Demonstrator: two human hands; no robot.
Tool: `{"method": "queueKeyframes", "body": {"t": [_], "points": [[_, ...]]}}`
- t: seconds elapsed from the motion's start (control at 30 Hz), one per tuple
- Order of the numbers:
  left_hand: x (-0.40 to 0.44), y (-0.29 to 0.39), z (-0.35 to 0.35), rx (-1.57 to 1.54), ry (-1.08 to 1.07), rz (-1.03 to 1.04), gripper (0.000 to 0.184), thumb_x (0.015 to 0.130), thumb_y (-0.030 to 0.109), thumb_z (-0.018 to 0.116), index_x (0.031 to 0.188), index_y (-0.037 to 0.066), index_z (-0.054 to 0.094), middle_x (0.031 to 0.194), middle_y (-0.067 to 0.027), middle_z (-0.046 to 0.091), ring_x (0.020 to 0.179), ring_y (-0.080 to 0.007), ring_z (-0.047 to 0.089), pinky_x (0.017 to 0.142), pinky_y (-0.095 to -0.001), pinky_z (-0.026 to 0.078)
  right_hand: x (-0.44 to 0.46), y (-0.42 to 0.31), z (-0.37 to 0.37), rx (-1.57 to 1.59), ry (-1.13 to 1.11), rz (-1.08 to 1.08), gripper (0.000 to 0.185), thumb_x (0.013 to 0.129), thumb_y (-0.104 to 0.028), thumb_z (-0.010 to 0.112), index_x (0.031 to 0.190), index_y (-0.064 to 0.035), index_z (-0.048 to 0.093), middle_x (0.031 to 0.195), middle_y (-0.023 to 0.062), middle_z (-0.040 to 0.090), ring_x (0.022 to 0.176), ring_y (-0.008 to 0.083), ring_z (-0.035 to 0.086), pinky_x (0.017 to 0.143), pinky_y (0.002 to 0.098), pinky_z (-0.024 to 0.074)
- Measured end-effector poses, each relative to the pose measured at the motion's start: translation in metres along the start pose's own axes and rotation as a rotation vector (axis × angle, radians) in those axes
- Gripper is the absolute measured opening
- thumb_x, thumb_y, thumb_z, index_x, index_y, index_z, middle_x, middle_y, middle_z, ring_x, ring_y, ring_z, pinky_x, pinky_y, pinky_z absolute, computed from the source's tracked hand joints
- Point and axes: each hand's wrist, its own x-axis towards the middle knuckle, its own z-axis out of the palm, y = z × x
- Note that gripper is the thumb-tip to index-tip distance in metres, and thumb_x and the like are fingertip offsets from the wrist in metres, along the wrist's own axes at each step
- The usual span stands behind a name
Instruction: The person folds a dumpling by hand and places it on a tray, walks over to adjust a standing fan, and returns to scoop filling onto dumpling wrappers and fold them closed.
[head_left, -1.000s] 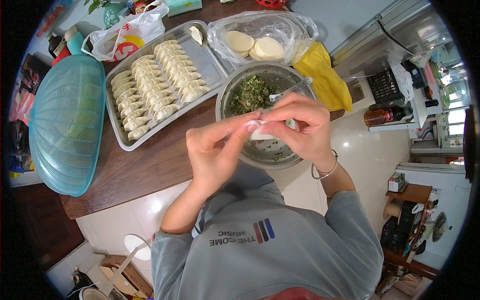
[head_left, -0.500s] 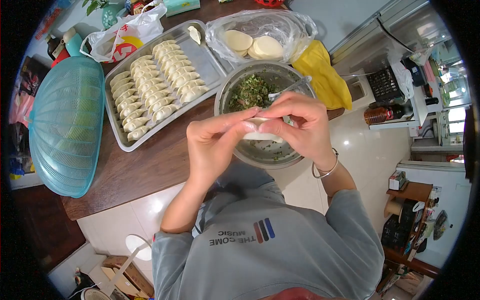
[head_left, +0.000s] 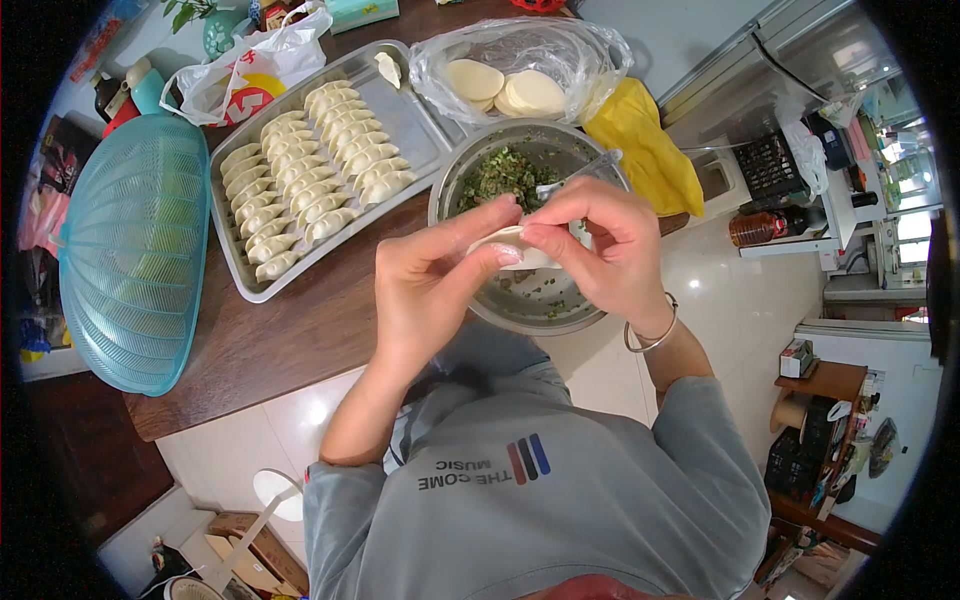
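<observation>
A dumpling (head_left: 536, 258) in pale dough is held between my two hands, over the near side of a metal bowl (head_left: 436, 200). My right hand (head_left: 603, 240) pinches its upper edge with thumb and index finger. My left hand (head_left: 430, 265) holds its left end, floury thumb against the dough and index finger raised a little off the edge. Green chopped filling (head_left: 505, 180) lies in the bowl, and a spoon (head_left: 590, 172) leans in it, partly behind my right hand.
Left of the bowl, a metal tray (head_left: 250, 292) holds rows of dumplings (head_left: 310, 180) on the wooden table (head_left: 290, 330). Round wrappers (head_left: 535, 92) lie in a clear plastic bag (head_left: 440, 50). A yellow cloth (head_left: 640, 150) and a blue mesh cover (head_left: 135, 260) flank these things.
My fingertips have moved apart along the dumpling's edge. The left index finger has lifted and the left thumb has shifted, so more dough shows between the hands.
</observation>
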Motion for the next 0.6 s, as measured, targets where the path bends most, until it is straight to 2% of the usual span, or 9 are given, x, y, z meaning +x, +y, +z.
{"method": "queueKeyframes", "body": {"t": [0.1, 0.2, 0.27, 0.3, 0.4, 0.47, 0.53, 0.6], "points": [[0.0023, -0.0006, -0.0031, 0.035, -0.06, 0.007, 0.013, 0.084, 0.003, 0.07, 0.096, -0.002, 0.073, 0.089, -0.0091, 0.073, 0.077, -0.005, 0.061, 0.068, -0.0201, 0.05, 0.0016, -0.0044, -0.0013, -0.03, -0.023, -0.048, 0.008, 0.08, 0.004, 0.069, 0.088, 0.0028, 0.069, 0.078, 0.007, 0.064, 0.07, 0.0107, 0.058, 0.061, 0.0223, 0.0435], [0.0009, 0.0, -0.0034, 0.017, -0.025, 0.012, 0.013, 0.084, 0.003, 0.07, 0.096, -0.002, 0.073, 0.088, -0.0084, 0.073, 0.075, -0.005, 0.061, 0.067, -0.02, 0.05, 0.0013, -0.0075, -0.0012, -0.096, -0.01, 0.025, 0.005, 0.083, 0.0, 0.068, 0.088, 0.0023, 0.069, 0.075, 0.0052, 0.064, 0.066, 0.0102, 0.056, 0.059, 0.0224, 0.0427], [0.0001, -0.0002, -0.0032, 0.003, 0.01, 0.006, 0.012, 0.085, 0.003, 0.07, 0.096, -0.002, 0.073, 0.088, -0.008, 0.073, 0.074, -0.0051, 0.061, 0.067, -0.0199, 0.05, 0.0, -0.0032, 0.001, -0.011, 0.077, 0.155, 0.01, 0.084, -0.008, 0.068, 0.085, 0.0011, 0.068, 0.073, 0.0086, 0.065, 0.064, 0.0148, 0.061, 0.057, 0.0259, 0.0461], [0.0, -0.001, -0.0031, 0.029, 0.027, 0.036, 0.012, 0.085, 0.003, 0.07, 0.096, -0.002, 0.073, 0.087, -0.0077, 0.073, 0.074, -0.005, 0.061, 0.067, -0.0198, 0.05, 0.0007, -0.0027, 0.002, -0.011, 0.077, 0.155, 0.01, 0.084, -0.008, 0.068, 0.085, 0.0011, 0.068, 0.073, 0.0086, 0.065, 0.064, 0.0148, 0.061, 0.057, 0.0259, 0.0461], [-0.0014, -0.0007, -0.0029, 0.067, 0.045, 0.041, 0.012, 0.085, 0.003, 0.069, 0.096, -0.002, 0.073, 0.086, -0.0071, 0.073, 0.073, -0.0049, 0.061, 0.067, -0.0198, 0.05, 0.0019, -0.0027, 0.0046, -0.058, 0.062, 0.096, 0.011, 0.085, -0.01, 0.067, 0.082, 0.001, 0.065, 0.072, 0.0094, 0.063, 0.062, 0.0173, 0.06, 0.055, 0.0277, 0.0448], [-0.0011, 0.0002, -0.0012, 0.079, 0.047, 0.017, 0.012, 0.085, 0.003, 0.069, 0.096, -0.002, 0.073, 0.086, -0.0068, 0.072, 0.074, -0.0048, 0.06, 0.067, -0.0199, 0.05, 0.0021, -0.0051, 0.005, -0.249, 0.026, -0.005, 0.013, 0.084, -0.01, 0.067, 0.078, 0.0005, 0.062, 0.07, 0.0102, 0.06, 0.059, 0.0212, 0.058, 0.053, 0.0303, 0.0426], [0.0015, 0.001, 0.0036, -0.049, 0.029, -0.055, 0.013, 0.085, 0.005, 0.069, 0.096, -0.002, 0.072, 0.085, -0.0062, 0.072, 0.073, -0.0044, 0.06, 0.066, -0.0198, 0.05, 0.0032, -0.0086, 0.0049, -0.267, 0.032, -0.039, 0.014, 0.084, -0.01, 0.068, 0.077, 0.0001, 0.061, 0.068, 0.0104, 0.059, 0.058, 0.0228, 0.056, 0.051, 0.0312, 0.0415], [0.0039, 0.002, 0.0015, -0.024, -0.015, -0.061, 0.013, 0.086, 0.005, 0.069, 0.096, -0.002, 0.073, 0.082, -0.005, 0.071, 0.071, -0.0043, 0.059, 0.064, -0.0188, 0.048, 0.0028, -0.0088, 0.0061, -0.285, 0.037, -0.072, 0.015, 0.084, -0.01, 0.068, 0.075, -0.0003, 0.06, 0.067, 0.0106, 0.057, 0.056, 0.0243, 0.055, 0.05, 0.0321, 0.0404]]}}
